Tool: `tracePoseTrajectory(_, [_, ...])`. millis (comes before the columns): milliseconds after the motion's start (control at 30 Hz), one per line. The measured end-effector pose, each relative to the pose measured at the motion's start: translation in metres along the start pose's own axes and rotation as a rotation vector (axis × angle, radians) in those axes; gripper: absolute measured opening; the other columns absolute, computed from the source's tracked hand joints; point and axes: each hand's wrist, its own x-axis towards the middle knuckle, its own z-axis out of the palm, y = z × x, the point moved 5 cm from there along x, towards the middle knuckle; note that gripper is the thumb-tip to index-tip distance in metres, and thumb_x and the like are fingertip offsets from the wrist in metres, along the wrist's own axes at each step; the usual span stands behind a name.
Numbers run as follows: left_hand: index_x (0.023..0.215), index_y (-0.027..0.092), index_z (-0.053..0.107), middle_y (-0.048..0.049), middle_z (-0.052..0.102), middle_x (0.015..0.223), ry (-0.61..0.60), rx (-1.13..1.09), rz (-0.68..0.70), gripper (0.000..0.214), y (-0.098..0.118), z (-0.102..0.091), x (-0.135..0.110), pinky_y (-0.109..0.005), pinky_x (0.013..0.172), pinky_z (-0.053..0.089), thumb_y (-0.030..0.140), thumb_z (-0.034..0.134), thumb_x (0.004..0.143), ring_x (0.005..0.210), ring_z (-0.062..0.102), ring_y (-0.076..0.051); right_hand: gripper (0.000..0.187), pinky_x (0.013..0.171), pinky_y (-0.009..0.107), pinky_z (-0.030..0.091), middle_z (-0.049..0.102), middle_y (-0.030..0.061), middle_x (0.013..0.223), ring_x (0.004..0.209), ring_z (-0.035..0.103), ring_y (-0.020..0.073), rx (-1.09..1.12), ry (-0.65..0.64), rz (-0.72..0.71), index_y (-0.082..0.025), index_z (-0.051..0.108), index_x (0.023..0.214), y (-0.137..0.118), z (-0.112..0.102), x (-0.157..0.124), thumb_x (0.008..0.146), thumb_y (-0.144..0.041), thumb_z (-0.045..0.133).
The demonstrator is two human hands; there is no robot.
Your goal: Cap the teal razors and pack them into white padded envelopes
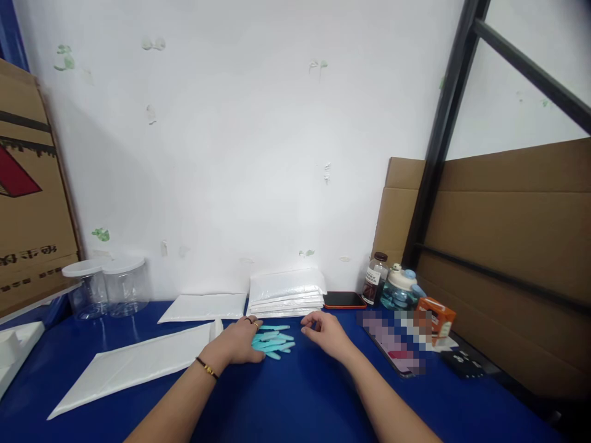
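Observation:
My left hand [241, 340] lies flat on the blue table [286, 400], fingers stretched onto a small pile of several teal plastic pieces [274, 342]. It wears rings and a wrist bracelet. My right hand [325, 331] hovers just right of the pile with fingers curled loosely inward, and nothing shows in it. A long white padded envelope [133, 366] lies left of my left hand, its open end near the wrist.
A stack of white padded envelopes [286, 292] and a single one [205, 306] lie by the wall. Two clear lidded jars [108, 286] stand back left. A phone [344, 299], a brown bottle [375, 278], a blue-capped jar [401, 289], an orange box [436, 317] and cardboard [508, 246] are at right.

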Motion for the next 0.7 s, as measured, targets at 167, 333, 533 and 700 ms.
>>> tracePoseTrajectory(167, [0.098,0.013,0.059,-0.0174,0.062,0.103,-0.02,0.209,0.006,0.043,0.019,0.001,0.014,-0.038,0.081,0.048,0.015,0.058,0.056,0.095,0.059,-0.031,0.016,0.056,0.026,0.041,0.066,0.0017,0.071,0.056,0.052,0.0139,0.032,0.073,0.015,-0.019,0.068,0.079,0.007,-0.012,0.004,0.067,-0.029,0.062])
tracePoseTrajectory(333, [0.091,0.014,0.058,-0.0164,0.065,0.098,-0.037,0.224,-0.037,0.031,0.025,0.012,0.02,-0.038,0.079,0.048,0.014,0.055,0.061,0.091,0.062,-0.029,0.014,0.056,0.026,0.041,0.066,0.0012,0.07,0.056,0.051,0.0134,0.106,0.061,0.013,-0.02,0.068,0.076,0.007,-0.01,0.004,0.066,-0.028,0.064])
tracePoseTrajectory(533, [0.108,0.011,0.049,-0.0176,0.061,0.106,0.085,0.172,-0.114,0.033,0.032,0.006,0.012,-0.037,0.084,0.045,0.023,0.046,0.077,0.097,0.06,-0.027,0.049,0.07,0.028,0.046,0.063,0.004,0.088,0.072,0.058,0.0158,0.566,-0.01,0.169,-0.018,0.063,0.1,0.008,0.009,-0.003,0.057,-0.037,0.076])
tracePoseTrajectory(700, [0.112,0.016,0.046,-0.0097,0.062,0.106,0.303,-0.447,0.134,0.03,0.092,0.006,0.018,-0.032,0.086,0.044,0.023,0.038,0.084,0.096,0.058,-0.02,0.055,0.09,0.035,0.042,0.063,0.0072,0.104,0.097,0.059,0.0223,0.926,-0.192,0.087,-0.021,0.059,0.109,-0.035,0.029,-0.018,0.06,-0.037,0.077])
